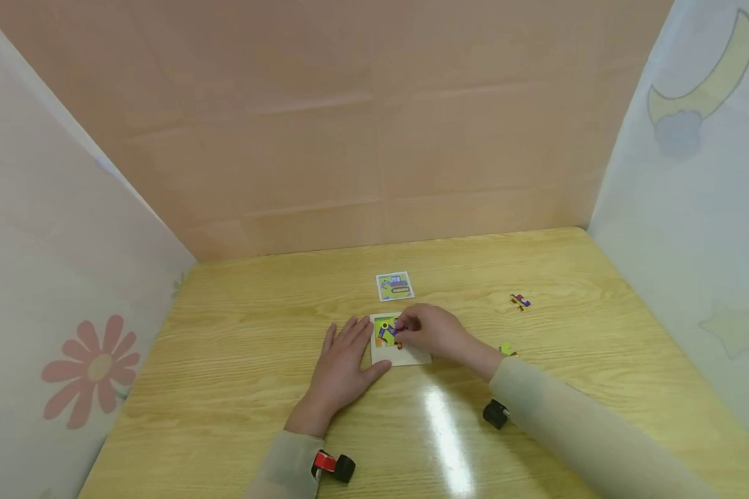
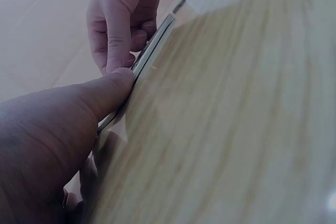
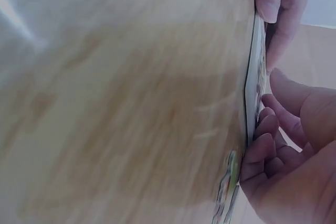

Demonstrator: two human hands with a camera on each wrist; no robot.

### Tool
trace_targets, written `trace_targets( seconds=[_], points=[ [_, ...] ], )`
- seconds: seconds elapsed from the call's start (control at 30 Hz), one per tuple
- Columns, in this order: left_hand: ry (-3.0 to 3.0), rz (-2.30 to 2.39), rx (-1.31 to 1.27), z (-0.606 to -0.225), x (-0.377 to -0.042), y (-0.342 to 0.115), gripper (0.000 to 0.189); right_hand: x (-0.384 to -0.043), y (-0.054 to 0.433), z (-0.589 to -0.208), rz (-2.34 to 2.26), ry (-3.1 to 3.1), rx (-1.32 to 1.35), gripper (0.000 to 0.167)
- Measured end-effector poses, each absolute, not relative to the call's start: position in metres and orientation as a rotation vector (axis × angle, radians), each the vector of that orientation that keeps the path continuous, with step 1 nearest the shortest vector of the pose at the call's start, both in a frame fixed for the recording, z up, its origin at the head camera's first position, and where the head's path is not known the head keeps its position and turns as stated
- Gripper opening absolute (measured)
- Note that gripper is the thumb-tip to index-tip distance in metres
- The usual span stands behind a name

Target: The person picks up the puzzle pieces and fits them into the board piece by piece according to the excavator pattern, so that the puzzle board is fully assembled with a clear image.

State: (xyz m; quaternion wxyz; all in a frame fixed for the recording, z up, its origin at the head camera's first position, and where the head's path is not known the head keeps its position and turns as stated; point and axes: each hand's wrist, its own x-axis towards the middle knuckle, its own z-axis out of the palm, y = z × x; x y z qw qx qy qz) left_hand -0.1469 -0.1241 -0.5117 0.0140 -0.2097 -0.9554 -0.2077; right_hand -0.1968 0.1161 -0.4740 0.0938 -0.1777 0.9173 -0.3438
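A small white puzzle tray [image 1: 406,357] lies mid-table, with yellow-green and purple picture pieces [image 1: 385,329] in its upper left part. Spread over the table at its left side is my left hand [image 1: 345,371], fingers straight, thumb resting on the tray's lower edge; the left wrist view shows that thumb [image 2: 113,90] on the rim. My right hand [image 1: 435,331] reaches over the tray's upper right, its fingers curled and pinching a puzzle piece [image 1: 400,345] mostly hidden beneath them. From the right wrist view, those fingers [image 3: 262,153] are at the tray's edge.
Behind the tray lies a square picture card [image 1: 395,285] of an excavator. To the right are loose puzzle pieces, one [image 1: 520,301] farther back and another [image 1: 508,349] beside the right forearm. Fabric walls [image 1: 374,138] enclose the wooden table [image 1: 237,333] at the back and sides.
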Motion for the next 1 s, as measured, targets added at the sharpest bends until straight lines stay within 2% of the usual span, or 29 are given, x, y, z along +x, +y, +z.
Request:
trace_targets(
  seconds=[0.17, 0.43, 0.67, 1.0],
  points=[
    [-2.980, -0.646, -0.646, -0.513, -0.148, -0.122, 0.086, -0.195, 0.122, -0.469, -1.017, 2.752, -0.568, 0.016],
    [-2.985, -0.637, -0.647, -0.513, -0.149, -0.121, 0.087, -0.192, 0.133, -0.470, -0.816, 2.851, -0.893, 0.036],
    [-2.982, -0.665, -0.649, -0.512, -0.149, -0.121, 0.085, -0.190, 0.133, -0.476, -0.741, 2.884, -0.981, 0.038],
    [-2.976, -0.651, -0.653, -0.514, -0.149, -0.120, 0.085, -0.186, 0.128, -0.474, -0.722, 2.920, -0.885, 0.037]
  ],
)
